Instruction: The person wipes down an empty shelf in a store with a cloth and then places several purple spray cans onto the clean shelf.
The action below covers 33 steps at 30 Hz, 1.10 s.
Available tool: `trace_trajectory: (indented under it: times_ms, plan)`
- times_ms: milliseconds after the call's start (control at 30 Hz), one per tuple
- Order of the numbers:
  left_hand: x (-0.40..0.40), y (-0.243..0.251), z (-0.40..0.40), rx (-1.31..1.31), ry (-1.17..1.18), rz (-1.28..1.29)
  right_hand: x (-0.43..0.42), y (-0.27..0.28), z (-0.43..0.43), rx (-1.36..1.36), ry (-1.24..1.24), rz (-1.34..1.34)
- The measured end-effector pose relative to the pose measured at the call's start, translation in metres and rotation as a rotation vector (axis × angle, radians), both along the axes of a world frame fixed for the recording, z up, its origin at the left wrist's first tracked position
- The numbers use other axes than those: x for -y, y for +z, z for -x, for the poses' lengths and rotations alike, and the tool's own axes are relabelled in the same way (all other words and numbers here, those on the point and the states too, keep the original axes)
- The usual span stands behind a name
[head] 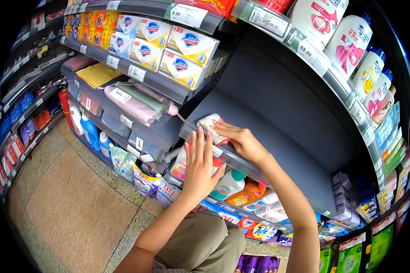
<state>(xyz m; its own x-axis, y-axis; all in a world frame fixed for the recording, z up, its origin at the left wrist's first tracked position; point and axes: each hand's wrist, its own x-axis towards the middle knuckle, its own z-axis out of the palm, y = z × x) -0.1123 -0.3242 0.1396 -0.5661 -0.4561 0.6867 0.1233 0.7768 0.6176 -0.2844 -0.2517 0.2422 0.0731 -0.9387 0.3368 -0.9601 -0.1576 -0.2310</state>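
A bare dark grey shelf board (276,150) lies before me. My right hand (242,138) presses a folded whitish cloth (209,123) with a red edge onto the board's front left corner. Beside it, my left hand (201,167) is spread with its fingers pointing up, over the clear price rail (237,162) along the shelf front. It holds nothing; whether its palm touches the rail cannot be made out. Bottles of liquid detergent, among them a white one with a green cap (228,184) and an orange one (247,192), stand on the shelf below.
Boxed Safeguard soap (182,65) fills a shelf at upper left. Under it lie wrapped pink and green items (133,102). Large white bottles (348,44) stand on the upper right shelf. Tiled floor (78,204) extends at left; purple containers (258,264) stand near my knees.
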Motion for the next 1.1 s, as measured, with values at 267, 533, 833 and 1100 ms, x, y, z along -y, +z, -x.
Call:
trace_trajectory:
  times_ms: [267, 533, 833, 1100]
  plan:
    - [-0.003, -0.009, 0.025, 0.038, 0.023, 0.006, 0.031, -0.008, 0.018, 0.076, 0.095, -0.046]
    - [-0.018, -0.003, 0.036, 0.146, 0.056, 0.054, 0.062, -0.022, 0.06, 0.106, 0.116, 0.02]
    - [-0.019, -0.008, 0.045, 0.236, 0.105, 0.101, 0.098, -0.034, 0.139, -0.065, -0.235, 0.135]
    - [-0.02, -0.007, 0.046, 0.273, 0.166, 0.162, 0.103, -0.026, 0.149, -0.253, -0.499, 0.053]
